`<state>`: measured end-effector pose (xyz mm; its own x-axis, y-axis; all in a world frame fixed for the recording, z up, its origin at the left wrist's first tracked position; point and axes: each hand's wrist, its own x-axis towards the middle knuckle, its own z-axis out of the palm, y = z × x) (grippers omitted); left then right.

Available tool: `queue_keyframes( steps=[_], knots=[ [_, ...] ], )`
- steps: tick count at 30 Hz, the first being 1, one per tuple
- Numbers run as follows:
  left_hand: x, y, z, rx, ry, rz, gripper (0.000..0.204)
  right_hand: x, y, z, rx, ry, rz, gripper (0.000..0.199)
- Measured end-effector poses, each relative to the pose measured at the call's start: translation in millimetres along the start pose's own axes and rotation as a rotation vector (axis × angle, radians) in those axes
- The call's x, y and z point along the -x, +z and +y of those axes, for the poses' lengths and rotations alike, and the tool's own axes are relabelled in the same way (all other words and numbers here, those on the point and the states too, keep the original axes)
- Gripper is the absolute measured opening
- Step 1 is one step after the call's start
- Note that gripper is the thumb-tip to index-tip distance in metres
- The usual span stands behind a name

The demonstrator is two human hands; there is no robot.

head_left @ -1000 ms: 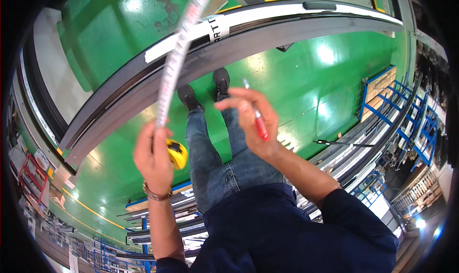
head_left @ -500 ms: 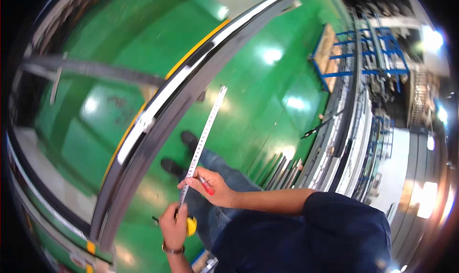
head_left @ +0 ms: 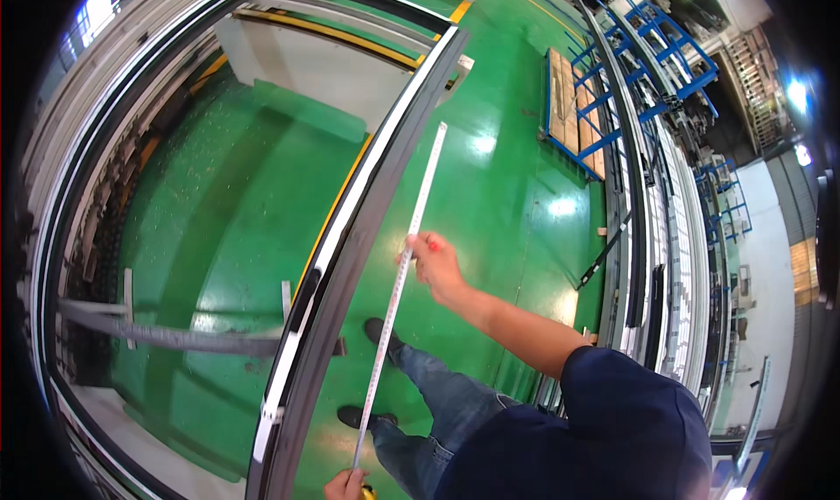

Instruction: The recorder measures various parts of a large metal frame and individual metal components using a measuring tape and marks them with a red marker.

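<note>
Measuring step: right hand (head_left: 435, 264) pinches the tape measure (head_left: 401, 277) mid-length, red pen tucked in; left hand (head_left: 346, 485) grips its case. Tape runs beside the long frame rail (head_left: 367, 211). Next probably needs tape aligned to rail.

Glossy green floor (head_left: 516, 211), blue metal racks (head_left: 674, 71) far right, wooden pallet (head_left: 573, 106) beside them, long dark curved frame profile (head_left: 350, 246) across the middle.

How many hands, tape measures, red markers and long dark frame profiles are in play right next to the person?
Hands: 2, left hand and right hand
Tape measure: 1
Red marker: 1
Long dark frame profile: 1
Total: 5
</note>
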<state>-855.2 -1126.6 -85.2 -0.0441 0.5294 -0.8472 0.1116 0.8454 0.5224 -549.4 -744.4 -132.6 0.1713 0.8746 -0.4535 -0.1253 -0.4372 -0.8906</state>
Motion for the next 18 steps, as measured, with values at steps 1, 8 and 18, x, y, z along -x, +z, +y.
queue_keyframes(
  steps=[1,8,18],
  knots=[
    [-38,17,-18,-0.070,0.222,0.061,0.029,-7,6,0,0.001,0.020,-0.025,0.016],
    [-150,123,211,0.093,0.387,-0.022,0.028,-56,-25,17,0.226,-0.281,-0.107,0.022],
    [-168,111,241,-0.066,0.352,0.080,0.027,-306,-94,-116,0.075,-0.198,0.146,0.017]
  ],
)
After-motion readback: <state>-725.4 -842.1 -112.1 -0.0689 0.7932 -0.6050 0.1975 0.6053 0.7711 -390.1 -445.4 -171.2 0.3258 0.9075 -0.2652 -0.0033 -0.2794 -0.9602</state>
